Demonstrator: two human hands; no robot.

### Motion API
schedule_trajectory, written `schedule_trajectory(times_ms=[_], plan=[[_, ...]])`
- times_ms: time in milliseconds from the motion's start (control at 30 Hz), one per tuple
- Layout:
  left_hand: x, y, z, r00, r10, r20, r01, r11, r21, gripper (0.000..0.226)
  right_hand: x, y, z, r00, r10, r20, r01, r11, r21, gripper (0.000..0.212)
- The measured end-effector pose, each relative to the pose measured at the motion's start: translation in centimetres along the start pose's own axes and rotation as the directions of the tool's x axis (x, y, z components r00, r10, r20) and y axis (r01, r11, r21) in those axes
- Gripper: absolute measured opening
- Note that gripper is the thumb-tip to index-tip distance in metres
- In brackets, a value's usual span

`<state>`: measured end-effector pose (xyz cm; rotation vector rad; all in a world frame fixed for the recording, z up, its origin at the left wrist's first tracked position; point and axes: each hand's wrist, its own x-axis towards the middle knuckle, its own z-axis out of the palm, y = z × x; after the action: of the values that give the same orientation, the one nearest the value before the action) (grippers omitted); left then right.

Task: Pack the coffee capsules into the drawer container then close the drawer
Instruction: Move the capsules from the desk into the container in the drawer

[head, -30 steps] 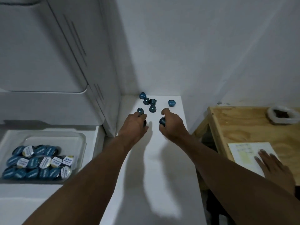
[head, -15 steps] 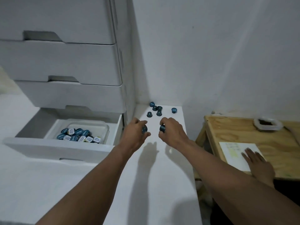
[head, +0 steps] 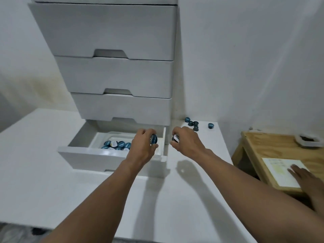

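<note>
1. The drawer (head: 112, 156) stands pulled out at the left. Its container (head: 102, 139) is part filled with capsules (head: 116, 145), with room left at the far side.
2. The left hand (head: 142, 148) grips a capsule (head: 153, 139) over the drawer's right end, likely to drop it in.
3. The right hand (head: 188, 142) pinches a second capsule (head: 175, 138) just outside the drawer's right wall, above the surface (head: 192, 190).
4. Loose capsules (head: 194, 125) wait at the far right, near the wall.

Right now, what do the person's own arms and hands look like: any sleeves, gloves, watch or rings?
The left forearm and right forearm are bare to the frame's edge; no sleeve shows. The left hand and right hand are ungloved, with no watch, bracelet or ring visible from this side.
</note>
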<state>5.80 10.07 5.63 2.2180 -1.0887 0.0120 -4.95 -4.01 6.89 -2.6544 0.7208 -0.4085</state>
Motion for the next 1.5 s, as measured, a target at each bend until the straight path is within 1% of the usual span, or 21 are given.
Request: schedule_trajectory(times_ms=[100,233,333,433,600,700,800,900,1000,1100,1167,1267,1333,1400,1500], plan=[[0.3,-4.0,-3.0,0.999,0.031,0.02,-0.032,0.999,0.04,0.04,0.8,-4.6,2.1,0.999,-0.014,-0.032,0.012,0.999,-0.047,0.02],[1.1,-8.3,-5.8,0.997,0.054,0.047,-0.057,0.996,0.067,0.038,2.0,-9.4,5.3,0.999,-0.01,-0.038,0.009,0.999,-0.036,0.019],[1.5,-10.6,-6.6,0.996,0.054,0.072,-0.058,0.996,0.06,0.034,2.8,-11.1,7.6,1.0,0.024,-0.001,-0.024,1.0,-0.006,0.03],[2.4,-12.4,-6.5,0.995,0.058,0.081,-0.06,0.998,0.03,0.037,4.0,-11.8,9.2,0.998,0.064,0.026,-0.064,0.998,-0.003,0.033],[4.6,-14.4,-5.5,0.993,0.05,0.111,-0.054,0.998,0.033,0.041,7.0,-11.0,11.1,0.996,0.072,0.06,-0.071,0.997,-0.012,0.041],[6.3,-15.3,-5.3,0.989,0.011,0.146,-0.014,1.0,0.02,0.037,9.1,-10.1,11.7,0.991,0.098,0.09,-0.097,0.995,-0.02,0.043],[8.5,-16.5,-4.9,0.983,-0.019,0.185,0.015,1.0,0.023,0.032,11.0,-9.1,12.4,0.99,0.09,0.11,-0.085,0.995,-0.051,0.038],[10.1,-17.8,-4.0,0.978,-0.044,0.204,0.043,0.999,0.011,0.039,12.5,-8.2,13.3,0.987,0.085,0.139,-0.078,0.996,-0.054,0.028],[10.6,-19.0,-2.7,0.966,-0.062,0.252,0.066,0.998,-0.007,0.043,12.9,-7.0,14.9,0.978,0.101,0.183,-0.099,0.995,-0.019,0.038],[11.4,-20.2,-1.3,0.956,-0.042,0.289,0.048,0.999,-0.012,0.041,13.1,-6.3,16.2,0.967,0.122,0.223,-0.125,0.992,-0.001,0.042],[12.1,-21.0,0.0,0.953,-0.015,0.303,0.017,1.0,-0.007,0.04,13.9,-5.7,17.1,0.965,0.135,0.224,-0.14,0.99,0.004,0.043],[13.1,-21.8,1.8,0.939,-0.001,0.345,0.008,1.0,-0.018,0.043,14.4,-5.0,18.2,0.965,0.149,0.215,-0.152,0.988,-0.004,0.032],[13.6,-22.2,2.8,0.923,0.006,0.385,-0.001,1.0,-0.015,0.041,14.5,-4.4,19.0,0.957,0.143,0.254,-0.151,0.989,0.011,0.029],[14.1,-22.7,3.7,0.903,0.016,0.428,-0.006,1.0,-0.025,0.041,14.9,-4.3,19.0,0.956,0.134,0.26,-0.142,0.99,0.013,0.032],[14.7,-23.6,5.0,0.89,0.04,0.454,-0.026,0.999,-0.036,0.05,15.6,-4.0,19.2,0.943,0.174,0.284,-0.179,0.984,-0.01,0.04]])
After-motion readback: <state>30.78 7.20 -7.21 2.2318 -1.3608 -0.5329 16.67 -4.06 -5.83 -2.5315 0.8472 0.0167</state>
